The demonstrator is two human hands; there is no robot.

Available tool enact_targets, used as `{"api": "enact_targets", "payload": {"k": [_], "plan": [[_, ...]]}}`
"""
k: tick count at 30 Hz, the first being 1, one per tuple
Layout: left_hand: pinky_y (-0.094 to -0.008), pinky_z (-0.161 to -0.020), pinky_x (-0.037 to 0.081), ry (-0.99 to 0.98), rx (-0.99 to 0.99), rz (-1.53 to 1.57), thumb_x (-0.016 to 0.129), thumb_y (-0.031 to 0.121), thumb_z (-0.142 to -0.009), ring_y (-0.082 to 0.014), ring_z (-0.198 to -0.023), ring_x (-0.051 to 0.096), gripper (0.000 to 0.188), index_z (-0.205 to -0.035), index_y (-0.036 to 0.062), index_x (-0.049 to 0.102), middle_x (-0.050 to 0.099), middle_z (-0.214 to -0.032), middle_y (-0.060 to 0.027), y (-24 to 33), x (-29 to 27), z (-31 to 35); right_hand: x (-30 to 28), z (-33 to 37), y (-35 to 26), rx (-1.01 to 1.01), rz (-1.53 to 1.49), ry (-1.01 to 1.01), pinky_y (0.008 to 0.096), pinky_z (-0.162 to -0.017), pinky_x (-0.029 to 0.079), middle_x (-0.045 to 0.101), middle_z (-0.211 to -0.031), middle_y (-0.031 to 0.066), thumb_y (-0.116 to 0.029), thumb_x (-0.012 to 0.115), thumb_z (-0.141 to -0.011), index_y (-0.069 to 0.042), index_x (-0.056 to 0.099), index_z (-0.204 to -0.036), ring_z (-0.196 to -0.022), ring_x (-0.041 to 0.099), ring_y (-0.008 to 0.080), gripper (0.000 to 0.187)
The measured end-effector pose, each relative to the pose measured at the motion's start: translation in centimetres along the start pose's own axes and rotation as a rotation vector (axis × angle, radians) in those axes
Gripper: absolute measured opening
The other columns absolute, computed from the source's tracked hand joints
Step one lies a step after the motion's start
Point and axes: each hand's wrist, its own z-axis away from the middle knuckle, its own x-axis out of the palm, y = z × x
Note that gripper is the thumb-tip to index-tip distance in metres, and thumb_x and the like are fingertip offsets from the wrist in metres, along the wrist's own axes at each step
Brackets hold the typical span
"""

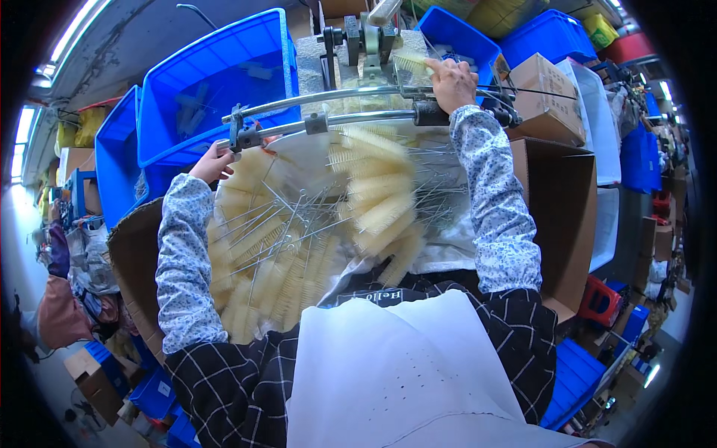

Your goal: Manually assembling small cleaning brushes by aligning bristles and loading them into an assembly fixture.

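My right hand [453, 84] is closed on a cream bristle brush [411, 63], beside the machine head, above the right part of the metal rails. My left hand [213, 163] is closed at the left end of the lower metal rail [358, 118], by a dark clamp [243, 134]. Both rails run crosswise in front of the machine [366, 48]. Below them, many cream brushes with twisted wire stems lie heaped in two groups: a left pile [287, 280] and a middle stack [381, 198]. The stems cross each other between the groups.
A large blue bin [216, 45] with a few pale pieces stands at the far left. More blue bins [459, 33] sit at the far right. An open cardboard box [560, 216] is by my right arm, with a closed carton [549, 97] above. At the left edge is another person's sleeve [60, 250].
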Motion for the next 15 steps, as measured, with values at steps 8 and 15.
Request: {"api": "enact_targets", "payload": {"k": [8,15], "plan": [[-0.0235,-0.058,0.044,-0.081,-0.04,-0.041,0.062,0.029,-0.072,-0.0097,-0.061,0.05,0.045,-0.107,0.0069,0.043,0.048,-0.09,-0.0042,1.8,-0.2,0.9,0.3,0.0,0.7,-0.031,-0.065,0.01,0.0352,-0.079,0.033,0.056,-0.089,-0.0004,-0.019,0.049,-0.076,-0.027,0.057,-0.102,-0.091,0.046,0.0194,0.028],[-0.0219,-0.059,0.044,-0.212,0.002,0.314,0.061,0.012,-0.072,-0.0069,-0.066,0.05,0.025,-0.09,0.0091,0.045,0.048,-0.075,0.0025,0.8,-2.8,4.5,1.8,-2.3,1.9,-0.133,-0.053,0.009,0.0378,-0.089,0.025,0.053,-0.101,-0.0013,-0.012,0.046,-0.077,-0.028,0.056,-0.105,-0.103,0.04,0.0181,0.033]]}}
